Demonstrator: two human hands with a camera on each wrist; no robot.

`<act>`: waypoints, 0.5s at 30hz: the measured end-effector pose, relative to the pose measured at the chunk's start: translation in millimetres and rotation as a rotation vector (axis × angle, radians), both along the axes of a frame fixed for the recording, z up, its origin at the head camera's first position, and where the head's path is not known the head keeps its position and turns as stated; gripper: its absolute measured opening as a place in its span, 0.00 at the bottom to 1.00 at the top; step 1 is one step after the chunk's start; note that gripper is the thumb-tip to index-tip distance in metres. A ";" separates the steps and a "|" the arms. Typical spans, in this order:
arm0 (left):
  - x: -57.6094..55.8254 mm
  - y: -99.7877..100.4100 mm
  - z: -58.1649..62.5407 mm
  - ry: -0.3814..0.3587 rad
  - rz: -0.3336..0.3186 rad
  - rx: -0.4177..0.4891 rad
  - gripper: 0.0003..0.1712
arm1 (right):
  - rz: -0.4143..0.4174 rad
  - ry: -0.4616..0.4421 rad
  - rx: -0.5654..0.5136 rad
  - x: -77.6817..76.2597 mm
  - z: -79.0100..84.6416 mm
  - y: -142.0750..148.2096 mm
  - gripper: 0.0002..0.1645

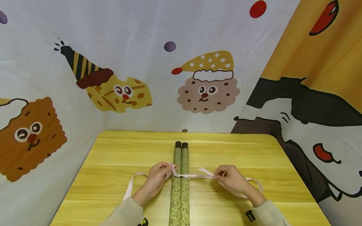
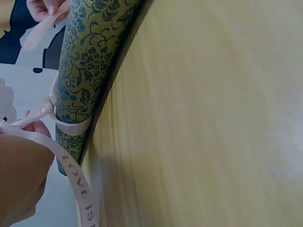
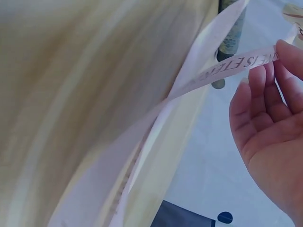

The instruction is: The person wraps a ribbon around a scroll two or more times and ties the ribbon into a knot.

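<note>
Two green, floral-patterned rolls with dark end caps, a left roll [image 1: 175,201] and a right roll [image 1: 185,201], lie side by side on the table. Around both passes a pale pink ribbon [image 1: 198,176] with printed letters, crossing on their left side. My left hand [image 1: 157,178] pinches the ribbon just left of the rolls, fingertips close to the crossing. Off to the right, my right hand [image 1: 232,179] pinches another stretch of ribbon between thumb and fingers, pulled nearly straight from the rolls. In the left wrist view the ribbon [image 2: 78,127] loops around a patterned roll [image 2: 90,66].
Loose ribbon tails trail beyond both hands over the wooden table [image 1: 113,150]. Behind the table hangs a white cloth [image 1: 135,47] printed with cartoon biscuits and cheese. A yellow and black printed cloth [image 1: 322,62] hangs at the right.
</note>
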State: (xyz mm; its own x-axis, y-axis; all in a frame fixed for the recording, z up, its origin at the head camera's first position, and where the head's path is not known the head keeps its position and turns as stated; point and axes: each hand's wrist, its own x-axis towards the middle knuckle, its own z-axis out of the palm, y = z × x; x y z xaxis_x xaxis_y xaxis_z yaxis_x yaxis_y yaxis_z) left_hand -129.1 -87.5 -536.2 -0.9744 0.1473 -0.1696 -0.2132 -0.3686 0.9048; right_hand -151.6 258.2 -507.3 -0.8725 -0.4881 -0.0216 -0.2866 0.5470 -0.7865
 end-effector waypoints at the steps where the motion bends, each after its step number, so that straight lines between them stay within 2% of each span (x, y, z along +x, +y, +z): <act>1: -0.3 0.3 0.1 0.006 -0.011 0.003 0.13 | -0.011 0.017 -0.004 -1.5 0.5 -1.6 0.05; 3: -0.9 1.2 -0.1 0.007 -0.018 0.008 0.11 | -0.031 0.029 -0.009 -4.3 1.7 -5.5 0.05; 8: -2.4 3.8 -2.0 -0.014 0.035 0.020 0.07 | -0.062 0.047 -0.012 -11.0 7.1 -19.1 0.08; 15: -0.8 3.0 -2.5 0.006 0.021 -0.041 0.13 | -0.097 0.075 -0.035 -21.0 14.6 -40.3 0.08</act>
